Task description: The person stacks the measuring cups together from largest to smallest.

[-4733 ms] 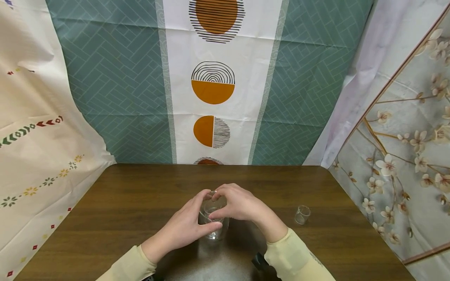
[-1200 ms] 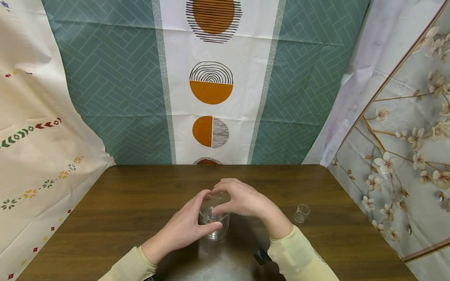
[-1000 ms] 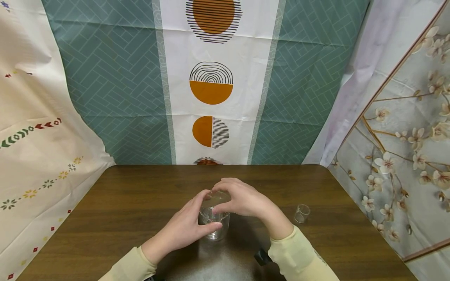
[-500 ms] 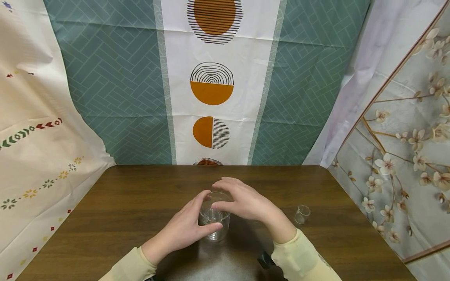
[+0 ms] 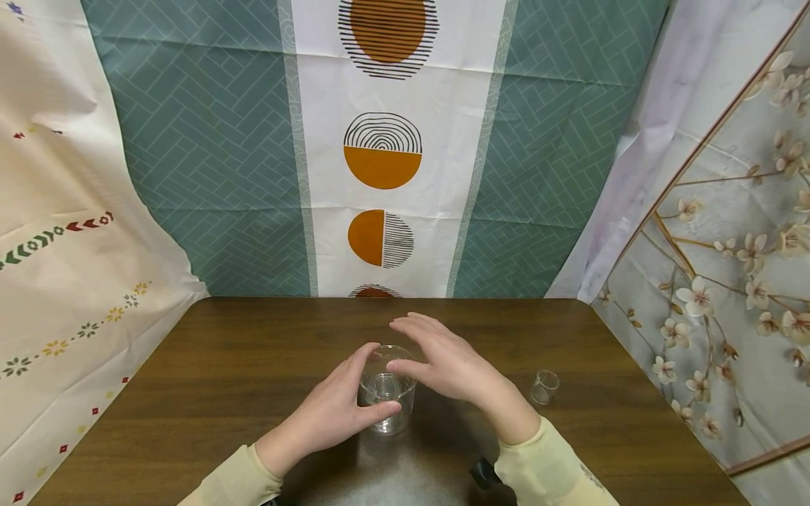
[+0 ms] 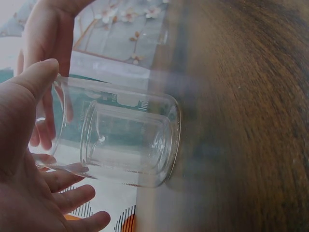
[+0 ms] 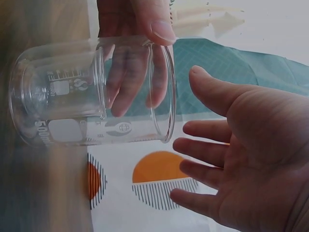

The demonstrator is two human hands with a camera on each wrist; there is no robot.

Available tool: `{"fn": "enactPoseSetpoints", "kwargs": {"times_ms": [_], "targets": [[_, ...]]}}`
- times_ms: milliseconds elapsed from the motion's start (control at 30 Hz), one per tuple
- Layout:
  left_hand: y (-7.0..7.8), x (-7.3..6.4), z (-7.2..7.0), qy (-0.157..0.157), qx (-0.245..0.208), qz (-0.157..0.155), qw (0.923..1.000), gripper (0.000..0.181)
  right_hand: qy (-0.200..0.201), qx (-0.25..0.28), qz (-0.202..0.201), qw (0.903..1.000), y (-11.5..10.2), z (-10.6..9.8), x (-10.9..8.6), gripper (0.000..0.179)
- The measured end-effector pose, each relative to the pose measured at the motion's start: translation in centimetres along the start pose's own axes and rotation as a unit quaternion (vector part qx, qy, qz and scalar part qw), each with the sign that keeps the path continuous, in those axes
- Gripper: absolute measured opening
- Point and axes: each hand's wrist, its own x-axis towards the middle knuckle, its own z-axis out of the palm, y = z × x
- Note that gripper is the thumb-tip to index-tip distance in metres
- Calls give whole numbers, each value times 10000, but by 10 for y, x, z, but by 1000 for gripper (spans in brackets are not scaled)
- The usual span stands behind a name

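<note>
A large clear glass beaker (image 5: 406, 406) with white 500 ml markings stands upright on the table in front of me. Inside it, at the bottom, sits a smaller glass beaker (image 6: 128, 140), upright and with its rim well below the outer one. My left hand (image 5: 335, 402) holds the large beaker near its rim, thumb on the near side and fingers round the far left. Just right of the rim hovers my right hand (image 5: 449, 362), fingers extended and thumb apart, holding nothing; the right wrist view shows a gap between its fingertips and the glass.
A third, tiny glass beaker (image 5: 544, 388) stands on the right part of the brown wooden table (image 5: 253, 337). Patterned cloths hang behind the table and along both sides, with a green and white one (image 5: 247, 176) at the back.
The smaller beaker, earlier higher inside the large one with my right hand at it, now rests at the bottom. My right hand has let go and moved up and right; the left stays put.
</note>
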Motion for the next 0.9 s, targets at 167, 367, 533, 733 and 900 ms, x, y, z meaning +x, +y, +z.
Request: {"fn": "enactPoseSetpoints", "kwargs": {"times_ms": [167, 367, 533, 733, 900], "targets": [[0, 0, 0, 15, -11, 47, 10000, 100, 39, -10, 64, 10000, 1, -2, -3, 72], [0, 0, 0, 30, -34, 38, 10000, 99, 21, -4, 136, 9999, 3, -4, -6, 75], [0, 0, 1, 15, -80, 47, 10000, 98, 100, -72, 184, 9998, 5, -5, -8, 76], [0, 0, 1, 41, -65, 69, 9999, 96, 233, -111, 172, 9995, 7, -6, -12, 76], [-1, 0, 1, 60, -17, 76, 10000, 96, 286, -157, 169, 9993, 9, -7, -13, 76]]}}
